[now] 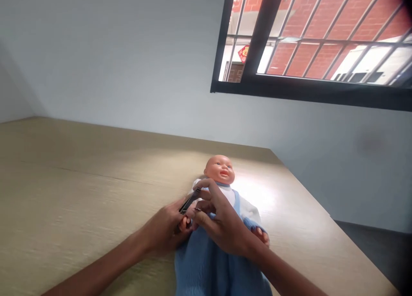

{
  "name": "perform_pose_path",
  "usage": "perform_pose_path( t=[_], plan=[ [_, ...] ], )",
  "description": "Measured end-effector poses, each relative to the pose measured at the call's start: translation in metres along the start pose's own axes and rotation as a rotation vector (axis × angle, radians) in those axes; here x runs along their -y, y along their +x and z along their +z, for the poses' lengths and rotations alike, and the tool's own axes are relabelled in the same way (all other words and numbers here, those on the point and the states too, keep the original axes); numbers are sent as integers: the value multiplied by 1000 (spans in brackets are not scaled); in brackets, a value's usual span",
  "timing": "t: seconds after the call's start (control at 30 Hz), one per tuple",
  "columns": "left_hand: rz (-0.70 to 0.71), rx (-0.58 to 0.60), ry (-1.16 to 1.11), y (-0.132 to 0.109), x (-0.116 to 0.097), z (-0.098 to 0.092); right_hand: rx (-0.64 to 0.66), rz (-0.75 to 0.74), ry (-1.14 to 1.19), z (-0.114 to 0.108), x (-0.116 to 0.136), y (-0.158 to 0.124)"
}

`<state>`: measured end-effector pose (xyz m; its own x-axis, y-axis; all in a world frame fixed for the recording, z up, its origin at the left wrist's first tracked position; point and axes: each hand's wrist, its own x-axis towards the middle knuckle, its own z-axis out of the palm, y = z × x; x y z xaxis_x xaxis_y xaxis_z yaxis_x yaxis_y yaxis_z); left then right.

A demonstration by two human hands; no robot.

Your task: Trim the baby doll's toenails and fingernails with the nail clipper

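Note:
A baby doll [220, 169] in a white top and blue knitted overalls [206, 261] lies face up in front of me. My left hand [169, 227] is closed around one of the doll's small hands [184, 223], at the left of its body. Over the doll's chest, my right hand [222, 221] has its fingers bent around a metal nail clipper [190, 200]. The clipper slants down to the left, its lower end close to the doll's fingers and my left thumb. Whether its jaws touch a finger I cannot tell. The doll's other hand [261, 236] rests beside my right wrist.
The doll lies on a pale wooden table [80, 193], whose right edge slopes away toward the floor [370, 244]. Behind it stands a plain wall [128, 64] with a dark-framed, barred window [309, 83] at the upper right.

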<state>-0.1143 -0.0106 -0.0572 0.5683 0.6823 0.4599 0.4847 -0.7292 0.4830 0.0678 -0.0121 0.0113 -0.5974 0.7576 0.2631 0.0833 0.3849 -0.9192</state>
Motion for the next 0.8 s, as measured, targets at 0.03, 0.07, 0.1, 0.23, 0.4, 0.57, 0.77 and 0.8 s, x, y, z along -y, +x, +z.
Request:
perform_pose_path(
  t=[0.03,0.07,0.1,0.23,0.4,0.57,0.77,0.8],
  plan=[
    [12,-24,-12,-1,2,2,8,8,5,0,-2,2],
    [21,-50,-24,-2,4,5,20,17,12,-1,-5,3],
    [30,-75,-36,-4,6,7,29,29,17,-1,-7,3],
    [53,-143,-66,-13,12,13,-28,16,8,0,-12,-3],
    [17,-163,-76,-18,13,11,-76,-3,-96,-3,-16,-6],
    [50,-176,-39,-17,14,8,-18,-127,-591,-13,-16,-14],
    [106,-185,39,-15,15,7,131,-473,-858,-10,-10,-21],
    [105,-169,52,-15,15,6,87,-478,-854,-9,-10,-22]
  ],
)
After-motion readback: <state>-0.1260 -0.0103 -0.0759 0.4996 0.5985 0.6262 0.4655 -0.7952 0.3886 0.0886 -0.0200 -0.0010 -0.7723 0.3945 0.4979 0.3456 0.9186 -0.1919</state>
